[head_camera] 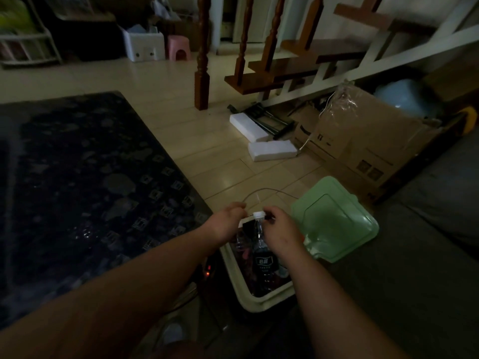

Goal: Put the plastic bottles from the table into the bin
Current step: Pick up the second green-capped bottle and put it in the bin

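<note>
A clear plastic bottle (262,251) with a white cap and a dark label stands tilted in the cream bin (269,297) on the floor. My right hand (281,230) is closed around its neck, just right of the cap. My left hand (228,221) hovers over the bin's far left rim, its fingers pinched on the end of a thin wire loop (261,189). More bottles lie dimly inside the bin. The bin's green lid (334,221) stands open to the right. The dark patterned table (90,177) fills the left; I see no bottles on it.
Cardboard boxes (368,141) and white foam blocks (272,150) lie on the tiled floor beyond the bin, under a wooden staircase (272,73). A grey sofa edge (427,242) borders the right. A pink stool (178,47) and white box stand far back.
</note>
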### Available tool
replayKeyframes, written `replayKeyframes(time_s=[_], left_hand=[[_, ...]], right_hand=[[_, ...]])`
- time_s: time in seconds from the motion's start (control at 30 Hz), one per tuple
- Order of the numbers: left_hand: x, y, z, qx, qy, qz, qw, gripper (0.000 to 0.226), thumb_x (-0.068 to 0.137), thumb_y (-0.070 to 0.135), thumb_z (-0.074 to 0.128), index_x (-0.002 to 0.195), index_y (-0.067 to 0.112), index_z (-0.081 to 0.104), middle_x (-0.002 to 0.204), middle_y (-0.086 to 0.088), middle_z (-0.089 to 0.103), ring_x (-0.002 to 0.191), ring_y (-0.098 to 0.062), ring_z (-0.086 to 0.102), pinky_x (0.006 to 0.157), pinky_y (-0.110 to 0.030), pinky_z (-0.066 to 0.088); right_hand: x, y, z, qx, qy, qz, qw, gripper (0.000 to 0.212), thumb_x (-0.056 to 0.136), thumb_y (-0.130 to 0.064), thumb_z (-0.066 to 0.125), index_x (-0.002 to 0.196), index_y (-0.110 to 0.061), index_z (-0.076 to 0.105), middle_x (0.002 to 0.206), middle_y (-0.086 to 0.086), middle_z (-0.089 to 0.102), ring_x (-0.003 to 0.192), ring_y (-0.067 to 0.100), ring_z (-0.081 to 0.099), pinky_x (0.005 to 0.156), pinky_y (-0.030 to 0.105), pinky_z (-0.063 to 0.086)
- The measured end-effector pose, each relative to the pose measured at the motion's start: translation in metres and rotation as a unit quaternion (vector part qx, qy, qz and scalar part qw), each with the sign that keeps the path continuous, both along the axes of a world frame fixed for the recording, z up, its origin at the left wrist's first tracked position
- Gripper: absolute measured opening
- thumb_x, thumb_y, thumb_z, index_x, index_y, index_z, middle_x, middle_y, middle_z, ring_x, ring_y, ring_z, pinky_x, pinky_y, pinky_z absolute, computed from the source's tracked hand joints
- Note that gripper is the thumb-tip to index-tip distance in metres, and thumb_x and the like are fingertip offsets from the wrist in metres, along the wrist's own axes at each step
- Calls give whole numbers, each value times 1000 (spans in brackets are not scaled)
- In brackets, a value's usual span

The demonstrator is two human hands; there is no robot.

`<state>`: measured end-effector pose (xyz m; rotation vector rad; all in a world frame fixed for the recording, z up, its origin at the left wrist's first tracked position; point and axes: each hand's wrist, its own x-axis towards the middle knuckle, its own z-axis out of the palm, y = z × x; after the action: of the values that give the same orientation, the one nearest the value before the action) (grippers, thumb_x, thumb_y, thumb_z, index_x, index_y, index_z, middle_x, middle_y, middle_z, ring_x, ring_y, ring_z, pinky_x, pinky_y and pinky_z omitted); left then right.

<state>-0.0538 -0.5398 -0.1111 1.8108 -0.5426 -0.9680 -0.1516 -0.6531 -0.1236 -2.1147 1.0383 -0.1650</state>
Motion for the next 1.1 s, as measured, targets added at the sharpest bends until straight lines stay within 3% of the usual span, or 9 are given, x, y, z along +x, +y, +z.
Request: replayKeyframes(time_s=[0.07,0.13,0.23,0.33,0.47,0.73,0.87,1.03,1.1], left_hand=[[3,8,9,-18,5,23,1000,39,97,30,39,134,24,49,132,-5,50,125,-21,46,108,-39,38],[7,16,18,-33,4,47,998,31,96,31,39,124,32,53,126,-2,52,118,-20,49,102,-39,43],[12,32,32,-60,0,76,995,24,93,36,40,110,41,56,122,-2,56,108,-19,54,92,-38,46],[16,50,49,-76,-35,91,992,26,94,38,39,113,40,57,118,1,57,96,-18,57,78,-33,48],[25,74,79,-94,-113,112,983,32,97,32,39,124,30,57,119,6,55,115,-13,50,99,-32,41],[35,127,118,-134,-141,139,971,33,99,32,38,128,28,53,119,11,51,117,-10,47,104,-35,39],[43,162,124,-146,-162,152,964,32,99,32,38,127,30,54,125,6,55,119,-13,48,106,-41,39],[57,215,130,-157,-171,180,956,28,100,36,36,118,36,57,113,17,57,112,-3,51,104,-42,43],[63,238,131,-154,-182,206,949,29,100,35,36,120,34,57,113,15,57,111,-7,53,102,-41,44]], right_hand=[[3,3,13,-3,-25,1,1000,37,98,-18,49,135,-21,54,135,1,58,118,20,57,80,23,46],[7,7,26,-9,-56,-3,998,37,97,-14,50,133,-21,55,134,-2,59,114,17,58,71,18,42],[13,18,44,-7,-107,-2,994,36,96,-14,52,131,-22,56,129,-5,60,108,12,57,80,23,39],[22,33,61,-10,-132,15,991,37,96,-15,54,132,-21,56,129,-7,60,105,7,54,84,23,39],[34,54,79,-17,-157,37,987,36,96,-15,55,131,-22,56,127,-8,61,107,7,56,86,24,42],[55,101,120,-22,-208,75,975,37,96,-14,56,132,-21,55,131,-6,60,106,5,55,86,21,41],[68,130,136,-28,-225,89,970,37,96,-17,55,132,-25,55,130,-10,59,104,1,53,76,10,38],[91,178,146,-15,-244,113,963,38,96,-19,54,133,-28,54,129,-14,57,94,-7,51,69,5,33],[103,200,147,-1,-247,130,960,38,97,-20,54,134,-29,53,129,-14,57,91,-10,50,68,5,34]])
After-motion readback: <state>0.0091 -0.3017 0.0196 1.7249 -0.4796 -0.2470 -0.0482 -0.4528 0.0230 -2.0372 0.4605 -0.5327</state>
